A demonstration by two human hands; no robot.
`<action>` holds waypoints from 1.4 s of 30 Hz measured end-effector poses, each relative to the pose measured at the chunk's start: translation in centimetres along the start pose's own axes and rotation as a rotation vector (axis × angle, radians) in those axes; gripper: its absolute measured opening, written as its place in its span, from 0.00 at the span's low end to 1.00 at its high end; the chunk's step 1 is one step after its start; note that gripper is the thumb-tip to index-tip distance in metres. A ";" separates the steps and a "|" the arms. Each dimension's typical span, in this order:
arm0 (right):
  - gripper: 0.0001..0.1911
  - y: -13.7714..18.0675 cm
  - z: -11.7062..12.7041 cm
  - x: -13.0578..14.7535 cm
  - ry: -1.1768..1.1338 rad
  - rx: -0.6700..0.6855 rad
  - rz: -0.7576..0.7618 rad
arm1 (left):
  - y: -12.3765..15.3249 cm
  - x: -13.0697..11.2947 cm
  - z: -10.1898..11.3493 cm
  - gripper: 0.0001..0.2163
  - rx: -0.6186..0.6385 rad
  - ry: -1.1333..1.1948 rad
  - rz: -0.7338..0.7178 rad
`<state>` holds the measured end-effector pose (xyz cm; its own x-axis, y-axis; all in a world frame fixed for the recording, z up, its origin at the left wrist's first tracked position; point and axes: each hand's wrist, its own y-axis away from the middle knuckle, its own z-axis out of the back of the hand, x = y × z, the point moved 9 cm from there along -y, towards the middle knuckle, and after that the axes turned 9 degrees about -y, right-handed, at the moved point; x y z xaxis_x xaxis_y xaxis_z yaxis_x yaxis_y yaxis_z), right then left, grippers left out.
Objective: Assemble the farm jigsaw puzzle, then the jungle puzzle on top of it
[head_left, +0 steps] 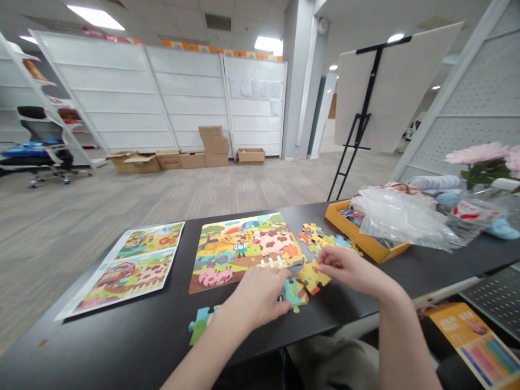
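My left hand (262, 295) rests at the near edge of the completed farm-animal puzzle (239, 246), its thumb and index finger around a blue-green puzzle piece (296, 293). My right hand (349, 268) has its fingertips pinched on the upper right of a yellow puzzle piece (314, 277). The two pieces lie against each other; whether they interlock I cannot tell. A pile of loose puzzle pieces (319, 237) sits just beyond my right hand. Partly behind my left forearm lies another blue-green group of pieces (200, 325).
A printed picture sheet (134, 265) lies at the left on the black table (122, 346). At the right stands a yellow box (365, 238) with clear plastic bags (406, 216) on it. An orange package (467, 330) is below the table edge. A black easel (357, 124) stands beyond.
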<state>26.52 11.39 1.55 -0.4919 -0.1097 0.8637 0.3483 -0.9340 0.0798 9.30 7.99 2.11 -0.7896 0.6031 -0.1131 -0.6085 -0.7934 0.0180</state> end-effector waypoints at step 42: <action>0.19 -8.7 6.0 -6.8 0.688 -0.460 -0.231 | 17.3 23.1 2.2 0.21 0.307 0.064 0.799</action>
<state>31.62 22.28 -2.02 -0.9369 0.0570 0.3449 -0.1049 -0.9870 -0.1217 -19.66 8.38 2.00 -0.9900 -0.1408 -0.0075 0.1272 -0.9148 0.3834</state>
